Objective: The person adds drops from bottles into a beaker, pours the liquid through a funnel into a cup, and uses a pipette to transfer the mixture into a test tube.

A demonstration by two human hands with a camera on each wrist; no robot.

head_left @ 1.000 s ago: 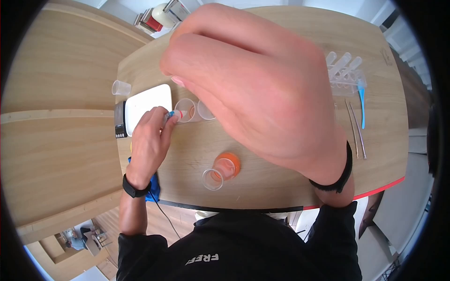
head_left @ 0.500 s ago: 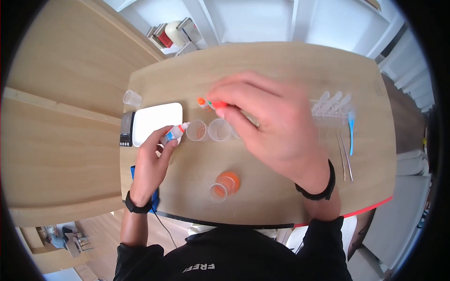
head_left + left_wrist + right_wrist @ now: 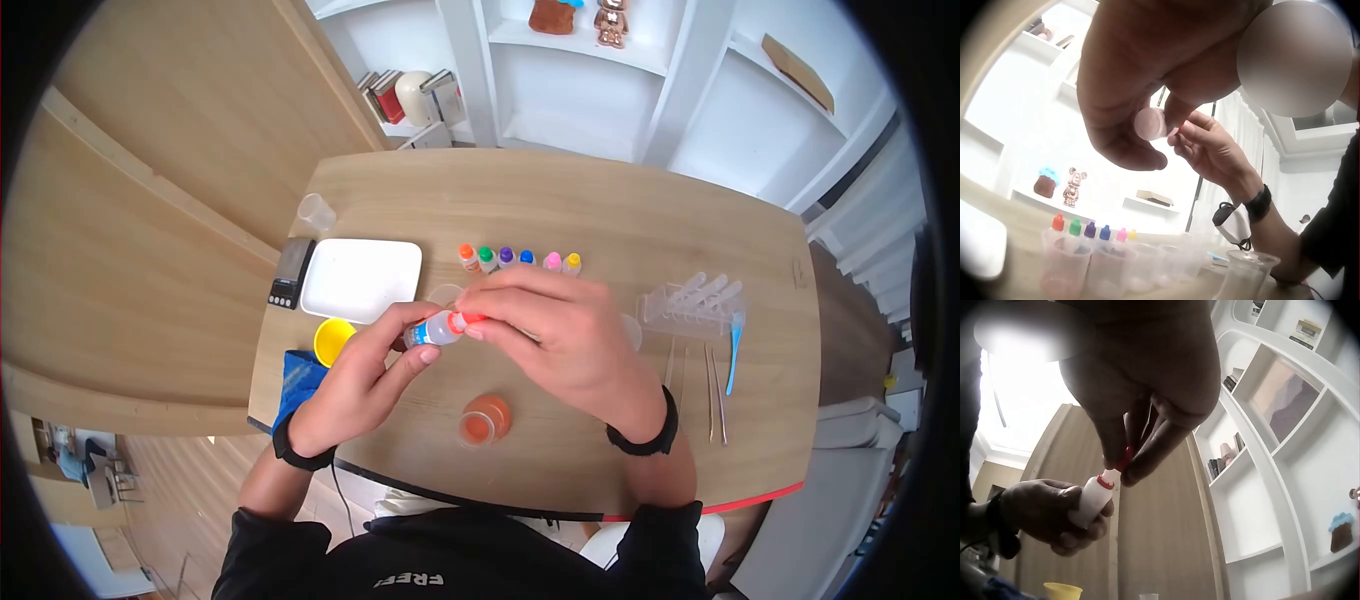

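Observation:
In the head view my left hand grips a small bottle with a blue-and-white label, tilted over the table. My right hand pinches a red cap at the bottle's tip. The right wrist view shows the white bottle in the left hand, with the red cap between the right hand's fingertips at the nozzle. Clear cups stand partly hidden behind the hands. In the left wrist view the bottle's round base faces the camera.
Several colour-capped bottles stand in a row at the back. Left are a white tray, scale, yellow cup and blue cloth. A flask with orange liquid stands near the front. A tube rack and thin tools lie right.
The right hand has come down and left with the red cap to meet the bottle. The left hand has moved right with the bottle. The head view now takes in more of the shelves.

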